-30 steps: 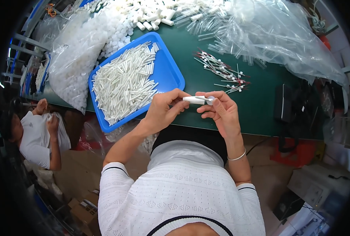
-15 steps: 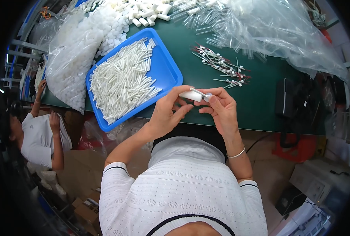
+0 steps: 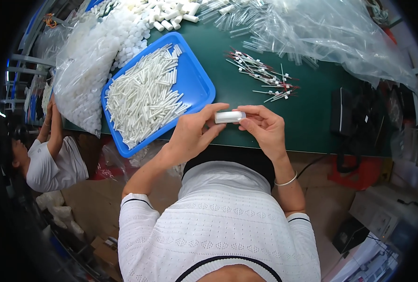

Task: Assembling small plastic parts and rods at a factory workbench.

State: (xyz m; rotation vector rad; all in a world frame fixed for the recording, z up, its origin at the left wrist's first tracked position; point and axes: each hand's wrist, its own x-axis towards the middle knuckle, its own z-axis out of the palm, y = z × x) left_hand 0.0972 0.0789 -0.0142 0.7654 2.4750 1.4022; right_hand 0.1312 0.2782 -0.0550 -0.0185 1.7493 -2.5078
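Observation:
My left hand [image 3: 192, 134] grips the left end of a short white cylinder [image 3: 228, 116] between thumb and forefinger. The cylinder lies level, just beyond the table's near edge, and seems to sit in a transparent sleeve. Thumb and fingers of my right hand [image 3: 268, 134] are closed on its right end, where a see-through rim shows. Beside my left hand stands a blue tray [image 3: 197, 82] with a heap of thin white sticks [image 3: 143, 94]. Past my right hand lies a bunch of slim stems with red and white ends [image 3: 260, 73].
Transparent tubes [image 3: 242, 30] and a large plastic bag [image 3: 326, 37] lie at the far right. Loose white cylinders [image 3: 173, 16] and a bag of small white discs [image 3: 82, 80] sit at the far left. A black box [image 3: 341, 112] stands right. Another person [image 3: 54, 160] works at left.
The white cylinder has turned level, and the thin stick that lay across it now seems to run along it. My right fingers have closed on its end. The other person's arms have shifted.

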